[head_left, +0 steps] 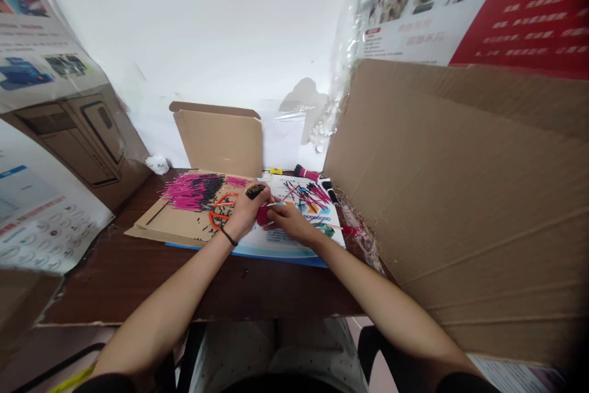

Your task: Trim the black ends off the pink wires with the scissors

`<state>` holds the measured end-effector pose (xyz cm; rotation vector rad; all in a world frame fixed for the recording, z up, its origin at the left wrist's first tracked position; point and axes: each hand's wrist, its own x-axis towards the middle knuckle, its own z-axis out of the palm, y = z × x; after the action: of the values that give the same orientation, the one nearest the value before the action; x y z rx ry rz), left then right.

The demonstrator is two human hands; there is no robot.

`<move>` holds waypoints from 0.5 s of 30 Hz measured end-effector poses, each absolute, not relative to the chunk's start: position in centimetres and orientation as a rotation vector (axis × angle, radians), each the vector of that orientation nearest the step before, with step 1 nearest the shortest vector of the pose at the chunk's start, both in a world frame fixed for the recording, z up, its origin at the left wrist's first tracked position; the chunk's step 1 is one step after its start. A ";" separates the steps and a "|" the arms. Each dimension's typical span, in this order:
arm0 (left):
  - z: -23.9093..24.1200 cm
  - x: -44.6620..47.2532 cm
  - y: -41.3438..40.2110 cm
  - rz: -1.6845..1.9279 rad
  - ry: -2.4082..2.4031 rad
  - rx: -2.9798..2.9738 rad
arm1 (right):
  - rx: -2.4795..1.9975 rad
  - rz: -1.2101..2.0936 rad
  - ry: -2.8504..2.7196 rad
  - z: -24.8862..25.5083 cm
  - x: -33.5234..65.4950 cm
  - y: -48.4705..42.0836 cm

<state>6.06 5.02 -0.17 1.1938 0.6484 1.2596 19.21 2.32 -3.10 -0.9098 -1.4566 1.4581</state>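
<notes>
My left hand [245, 212] is closed around a small dark bundle [255, 190] of thin black sticks that pokes out above the fingers. My right hand [289, 221] meets it from the right, fingers pinched on a pink piece [262, 215] between the two hands. Both hands hover over a printed white and blue sheet [280, 244] on the brown desk [138, 282]. A black band circles my left wrist.
A heap of pink and black sticks [196, 190] and orange-handled scissors [219, 209] lie on flat cardboard [159, 221] at left. Loose sticks [306, 195] lie scattered behind my hands. A large cardboard panel [460, 197] walls off the right side; an open box flap [219, 138] stands at the back.
</notes>
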 end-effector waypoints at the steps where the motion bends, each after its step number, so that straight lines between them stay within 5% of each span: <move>1: -0.1 6.0 5.0 1.264 0.657 1.217 | -0.922 1.415 -1.519 -2.9 19.5 2.4; 8: -1.0 6.6 3.8 1.302 0.914 1.440 | -1.112 0.755 -1.666 -0.3 22.2 2.9; 15: -3.3 7.7 3.6 1.252 0.888 1.514 | -0.921 1.283 -1.351 -0.8 21.3 2.8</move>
<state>7.67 3.59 -3.26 1.5138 0.8883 1.2521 21.32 2.84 -0.82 -0.9212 -1.3513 1.2830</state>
